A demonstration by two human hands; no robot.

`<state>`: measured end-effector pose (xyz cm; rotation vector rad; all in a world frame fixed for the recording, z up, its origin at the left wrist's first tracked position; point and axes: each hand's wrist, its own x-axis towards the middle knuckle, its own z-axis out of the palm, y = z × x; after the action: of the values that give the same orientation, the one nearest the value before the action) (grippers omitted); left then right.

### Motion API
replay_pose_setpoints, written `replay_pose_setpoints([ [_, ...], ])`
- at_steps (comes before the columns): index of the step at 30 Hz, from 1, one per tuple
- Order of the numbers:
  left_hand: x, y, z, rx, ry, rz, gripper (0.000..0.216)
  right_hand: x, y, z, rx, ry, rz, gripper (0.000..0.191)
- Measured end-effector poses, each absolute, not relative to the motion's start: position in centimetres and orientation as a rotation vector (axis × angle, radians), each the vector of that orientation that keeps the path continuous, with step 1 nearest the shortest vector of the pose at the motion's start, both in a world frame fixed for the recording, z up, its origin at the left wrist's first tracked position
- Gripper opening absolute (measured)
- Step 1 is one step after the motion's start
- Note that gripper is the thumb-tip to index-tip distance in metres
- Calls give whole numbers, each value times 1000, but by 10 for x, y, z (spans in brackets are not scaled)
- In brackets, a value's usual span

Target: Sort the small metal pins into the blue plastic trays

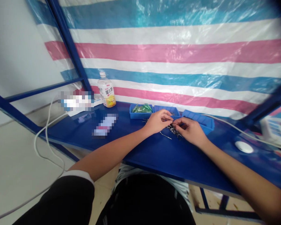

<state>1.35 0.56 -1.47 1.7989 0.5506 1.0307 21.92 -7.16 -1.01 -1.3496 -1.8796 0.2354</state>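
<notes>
My left hand (158,121) and my right hand (190,128) meet over the blue table, fingertips almost touching. Each hand is closed in a pinch. Whatever lies between the fingers is too small and dark to name. Beneath them is a heap of thin metal pins (175,132), silver and dark, looking like pop rivets. One loose pin (166,135) lies in front of the pile. Behind my hands stand a blue bin of green pieces (141,116), a middle blue bin (162,109) and a right blue bin (208,123); my hands partly cover the latter two.
A tea bottle (107,90) stands at the back left, beside a white box-like thing (81,107) and a blurred-out flat object (105,126). At right are a white oval object (244,147) and a white cable (239,128). Striped sheeting (166,53) hangs behind the blue table (154,153).
</notes>
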Motion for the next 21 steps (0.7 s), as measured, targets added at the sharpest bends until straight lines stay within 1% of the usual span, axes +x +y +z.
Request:
replay_pose_setpoints([
  [7,13,3,-12,1750,470,999,38,218,-72,-11,-1369,-1902,271,23],
  [11,13,4,-12,1774,479,1034,45,220,-73,-9,-1369,-1831,363,29],
  [14,13,5,-13,1845,551,1058,39,225,-70,-6,-1349,-1671,468,35],
  [18,12,7,-14,1920,624,1070,33,234,-67,-2,-1321,-1272,732,45],
  [21,12,8,-14,1953,643,1072,31,239,-67,-1,-1366,-1133,805,46],
])
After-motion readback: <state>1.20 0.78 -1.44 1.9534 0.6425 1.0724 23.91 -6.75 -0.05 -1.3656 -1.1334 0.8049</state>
